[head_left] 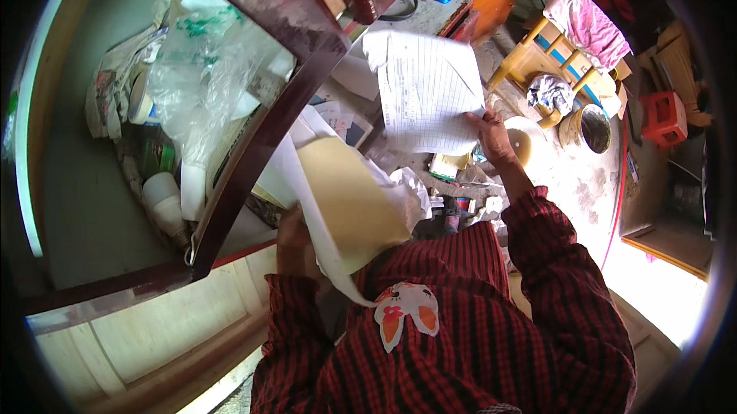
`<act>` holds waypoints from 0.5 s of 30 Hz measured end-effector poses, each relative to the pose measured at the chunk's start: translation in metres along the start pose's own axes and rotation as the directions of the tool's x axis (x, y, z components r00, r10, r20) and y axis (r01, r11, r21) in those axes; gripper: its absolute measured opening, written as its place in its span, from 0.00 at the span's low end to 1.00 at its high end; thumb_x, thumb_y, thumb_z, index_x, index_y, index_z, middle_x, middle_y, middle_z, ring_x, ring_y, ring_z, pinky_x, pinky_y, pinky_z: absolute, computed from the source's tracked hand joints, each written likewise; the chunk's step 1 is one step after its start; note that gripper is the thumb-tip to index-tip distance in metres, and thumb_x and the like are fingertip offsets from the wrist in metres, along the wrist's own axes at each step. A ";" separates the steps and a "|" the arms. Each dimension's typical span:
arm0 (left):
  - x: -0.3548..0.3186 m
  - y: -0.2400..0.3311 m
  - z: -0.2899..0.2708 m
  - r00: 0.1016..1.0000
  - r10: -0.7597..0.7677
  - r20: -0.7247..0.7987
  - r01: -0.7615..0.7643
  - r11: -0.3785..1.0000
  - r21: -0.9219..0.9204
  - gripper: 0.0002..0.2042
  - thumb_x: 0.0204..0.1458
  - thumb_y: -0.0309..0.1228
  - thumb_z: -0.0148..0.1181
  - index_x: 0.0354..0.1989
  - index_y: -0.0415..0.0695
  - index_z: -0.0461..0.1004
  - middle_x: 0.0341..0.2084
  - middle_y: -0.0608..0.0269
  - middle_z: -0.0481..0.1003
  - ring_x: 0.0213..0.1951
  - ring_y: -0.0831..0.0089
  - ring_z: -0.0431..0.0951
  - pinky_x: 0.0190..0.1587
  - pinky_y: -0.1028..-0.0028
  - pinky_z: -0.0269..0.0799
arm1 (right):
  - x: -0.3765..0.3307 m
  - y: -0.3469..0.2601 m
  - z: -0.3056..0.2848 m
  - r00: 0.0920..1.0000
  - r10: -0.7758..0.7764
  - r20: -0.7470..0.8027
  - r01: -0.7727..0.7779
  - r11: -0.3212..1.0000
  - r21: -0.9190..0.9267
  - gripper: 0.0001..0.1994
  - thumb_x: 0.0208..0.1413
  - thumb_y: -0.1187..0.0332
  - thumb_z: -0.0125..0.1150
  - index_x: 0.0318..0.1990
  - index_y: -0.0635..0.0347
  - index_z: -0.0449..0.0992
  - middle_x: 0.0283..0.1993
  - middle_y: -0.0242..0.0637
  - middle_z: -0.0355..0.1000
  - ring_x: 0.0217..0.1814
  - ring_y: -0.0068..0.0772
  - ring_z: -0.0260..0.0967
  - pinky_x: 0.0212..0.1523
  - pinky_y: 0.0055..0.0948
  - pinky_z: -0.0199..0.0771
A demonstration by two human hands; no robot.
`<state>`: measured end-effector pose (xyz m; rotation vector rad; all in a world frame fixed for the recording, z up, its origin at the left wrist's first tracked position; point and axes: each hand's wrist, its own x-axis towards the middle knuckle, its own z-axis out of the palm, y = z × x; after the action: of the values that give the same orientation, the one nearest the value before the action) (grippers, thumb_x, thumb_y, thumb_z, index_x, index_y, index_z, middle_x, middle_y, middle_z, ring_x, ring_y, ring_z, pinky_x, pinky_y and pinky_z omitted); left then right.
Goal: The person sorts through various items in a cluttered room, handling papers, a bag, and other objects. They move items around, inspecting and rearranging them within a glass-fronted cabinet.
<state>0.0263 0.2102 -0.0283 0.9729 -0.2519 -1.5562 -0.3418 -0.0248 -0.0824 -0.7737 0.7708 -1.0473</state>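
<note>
My right hand (493, 136) pinches the lower right edge of a white lined sheet of paper (426, 95), which has printed rows and a creased top. Lower and to the left, my left hand (293, 237) is closed at the edge of some loose papers: a tan sheet (349, 195) lies over a white sheet (311, 218) that curls down against my checked red clothing. The papers partly hide the fingers of that hand. Below the lined sheet are crumpled white papers (414, 191) and small mixed items.
At left, a dark wooden frame (265, 138) borders a compartment with a clear plastic bag (203, 84), a white light bulb (163, 201) and crumpled newspaper (115, 84). To the right stand a round tin (587, 131), a wooden chair (530, 53) with pink cloth (587, 23) and a red stool (664, 118).
</note>
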 end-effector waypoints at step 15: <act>0.076 -0.043 0.063 0.992 0.095 0.086 -0.127 0.837 0.532 0.18 0.54 0.31 0.49 0.53 0.41 0.61 0.47 0.60 0.68 0.47 0.66 0.69 0.50 0.64 0.66 | -0.065 0.040 0.017 0.879 0.385 0.282 -0.461 0.837 0.295 0.18 0.52 0.68 0.54 0.50 0.63 0.67 0.44 0.36 0.71 0.43 0.27 0.70 0.47 0.28 0.69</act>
<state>-0.0426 0.1304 -0.0505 1.3211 -0.8077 -1.4303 -0.3298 0.0510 -0.0965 -0.3656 0.5147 -0.6554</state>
